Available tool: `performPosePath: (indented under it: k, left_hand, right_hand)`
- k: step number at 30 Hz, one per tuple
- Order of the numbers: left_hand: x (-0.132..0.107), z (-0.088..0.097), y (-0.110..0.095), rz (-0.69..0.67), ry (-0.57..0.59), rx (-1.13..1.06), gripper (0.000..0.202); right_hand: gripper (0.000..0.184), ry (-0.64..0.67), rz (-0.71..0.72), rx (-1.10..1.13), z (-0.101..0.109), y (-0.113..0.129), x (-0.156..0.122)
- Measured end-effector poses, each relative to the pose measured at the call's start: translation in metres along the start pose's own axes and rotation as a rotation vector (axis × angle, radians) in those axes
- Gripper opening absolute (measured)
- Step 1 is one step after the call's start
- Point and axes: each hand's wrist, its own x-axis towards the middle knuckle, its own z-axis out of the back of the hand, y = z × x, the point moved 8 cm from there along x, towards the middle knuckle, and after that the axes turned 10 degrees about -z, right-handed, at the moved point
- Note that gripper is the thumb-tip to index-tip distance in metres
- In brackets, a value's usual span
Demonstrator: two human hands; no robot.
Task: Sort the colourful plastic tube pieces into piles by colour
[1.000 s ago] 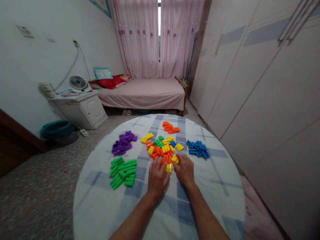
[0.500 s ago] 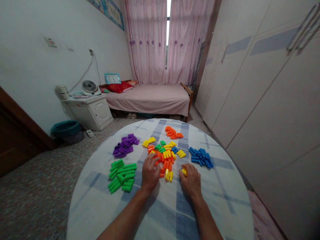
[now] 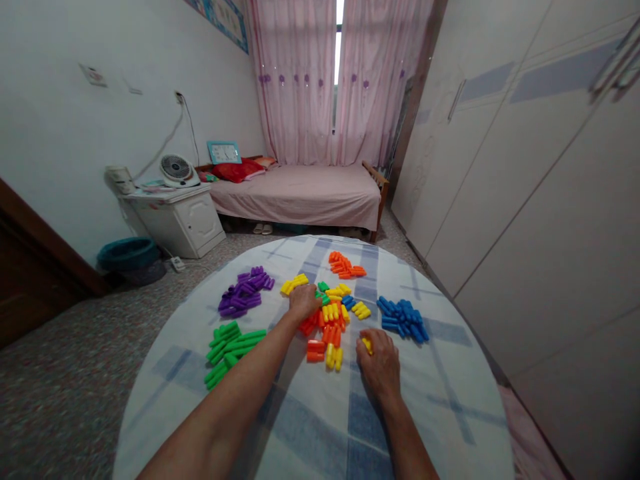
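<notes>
Open cloth [image 3: 310,427] separates the forearms [image 3: 407,430] on the bench [image 3: 145,427]. The right hand [image 3: 381,357] grasps a yellow piece [image 3: 367,345] right of the mixed pile [image 3: 331,335]; the left hand [image 3: 304,302], grip hidden, reaches over it. Beyond the far edge stands the bed [image 3: 305,193].

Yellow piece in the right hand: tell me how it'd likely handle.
The yellow piece is probably light, looking small beside the right hand. Its smooth-looking surface may prove slippery. Its visible rounded edge suggests it might roll, though most is hidden.
</notes>
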Motion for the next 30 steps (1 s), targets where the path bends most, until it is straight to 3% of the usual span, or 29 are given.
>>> performPosePath:
  k: [6, 10, 13, 17, 21, 25, 30]
  left_hand:
    - [0.008, -0.001, 0.005, 0.030, 0.077, -0.042, 0.035]
    - [0.008, 0.005, 0.003, 0.011, 0.011, -0.088, 0.037]
    - [-0.002, 0.023, 0.003, -0.035, -0.066, -0.137, 0.033]
    - [-0.039, 0.062, 0.022, -0.127, -0.163, -0.180, 0.036]
    - [-0.101, 0.089, 0.049, -0.315, -0.278, -0.124, 0.034]
    - [-0.153, 0.077, 0.075, -0.398, -0.283, 0.030, 0.034]
    - [-0.177, 0.049, 0.091, -0.411, -0.223, 0.102, 0.032]
  right_hand:
    - [0.021, -0.004, 0.004, -0.014, 0.000, 0.000, 0.001]
    - [0.021, 0.003, 0.010, -0.006, 0.000, 0.000, 0.002]
    - [0.022, 0.019, 0.022, 0.001, -0.001, 0.000, 0.002]
    - [0.025, 0.015, 0.020, -0.005, -0.001, -0.002, 0.002]
    - [0.026, 0.016, 0.008, -0.032, -0.002, -0.003, 0.003]
    - [0.028, 0.022, 0.002, -0.040, -0.002, -0.003, 0.003]
    - [0.029, 0.016, 0.000, -0.043, 0.001, -0.002, 0.003]
